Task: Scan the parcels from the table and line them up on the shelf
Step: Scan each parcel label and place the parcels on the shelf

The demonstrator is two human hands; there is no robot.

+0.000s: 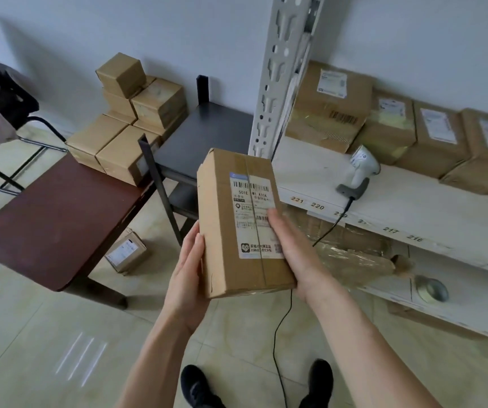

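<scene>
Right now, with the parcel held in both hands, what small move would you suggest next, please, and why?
Probably free the right hand to fetch the white handheld scanner lying on the white shelf: the tall brown cardboard parcel faces label-up, and both hands, including the left hand, hold it.

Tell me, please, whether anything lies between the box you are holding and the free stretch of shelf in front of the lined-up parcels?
Yes: the scanner lies on the white shelf, in front of the parcels, between that shelf space and the box, which both hands hold. Its cable hangs over the front edge.
</scene>
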